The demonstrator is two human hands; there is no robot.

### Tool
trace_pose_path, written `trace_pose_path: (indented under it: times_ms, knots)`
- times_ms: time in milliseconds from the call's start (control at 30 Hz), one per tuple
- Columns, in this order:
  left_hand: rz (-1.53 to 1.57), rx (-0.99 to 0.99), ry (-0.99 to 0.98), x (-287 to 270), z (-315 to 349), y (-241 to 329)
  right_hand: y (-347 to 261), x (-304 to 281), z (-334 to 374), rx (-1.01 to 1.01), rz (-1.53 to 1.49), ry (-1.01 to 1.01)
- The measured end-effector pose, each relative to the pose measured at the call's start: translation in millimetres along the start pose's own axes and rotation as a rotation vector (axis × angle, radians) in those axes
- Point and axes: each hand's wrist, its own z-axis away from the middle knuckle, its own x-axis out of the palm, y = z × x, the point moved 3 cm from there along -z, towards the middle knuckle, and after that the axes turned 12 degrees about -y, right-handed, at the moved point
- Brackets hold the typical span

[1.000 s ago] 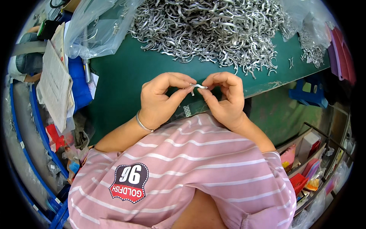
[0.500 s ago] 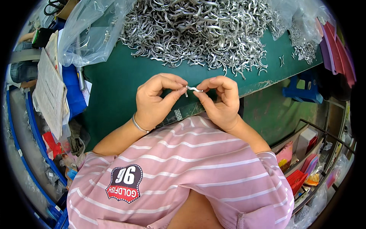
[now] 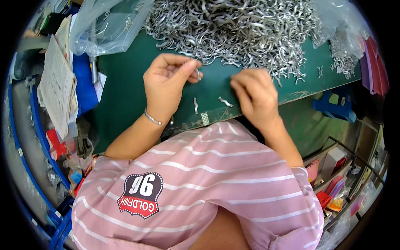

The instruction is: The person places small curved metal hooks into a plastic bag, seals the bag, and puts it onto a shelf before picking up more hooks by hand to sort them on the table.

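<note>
My left hand (image 3: 168, 77) is closed, with a small curved silver metal piece (image 3: 198, 74) pinched between thumb and fingers just in front of the heap. My right hand (image 3: 257, 93) hovers over the table's near right part, fingers curled together and slightly blurred; whether anything is between its fingertips is hidden. Between the hands, two wavy metal pieces lie apart on the green table (image 3: 125, 96): one wavy strip (image 3: 196, 106) nearer the left wrist, another wavy strip (image 3: 225, 101) nearer my right hand. A large heap of such metal pieces (image 3: 233, 33) covers the far side.
Clear plastic bags (image 3: 108, 33) lie left of the heap, and another plastic bag (image 3: 337, 21) is at the far right beside a smaller pile (image 3: 342, 62). Newspapers (image 3: 56, 87) and a blue bin (image 3: 84, 85) stand at left. A blue stool (image 3: 335, 104) is below the table's right edge.
My hands have moved apart, the left up toward the heap and the right to the right. Two wavy pieces now lie on the table, and the left hand holds a curved piece.
</note>
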Motion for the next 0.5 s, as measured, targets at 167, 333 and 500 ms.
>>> trace_pose_path:
  times_ms: [167, 333, 500]
  knots:
    - [0.052, 0.053, 0.033, -7, -3, -2, 2, 11, -18, 0.088, 0.240, -0.051]
    - [0.065, 0.032, 0.023, -8, -2, -3, 3, 13, -8, 0.060, 0.107, -0.064]
    - [0.068, 0.017, 0.019, -6, 0, -1, 0, 10, -2, 0.021, 0.093, -0.110]
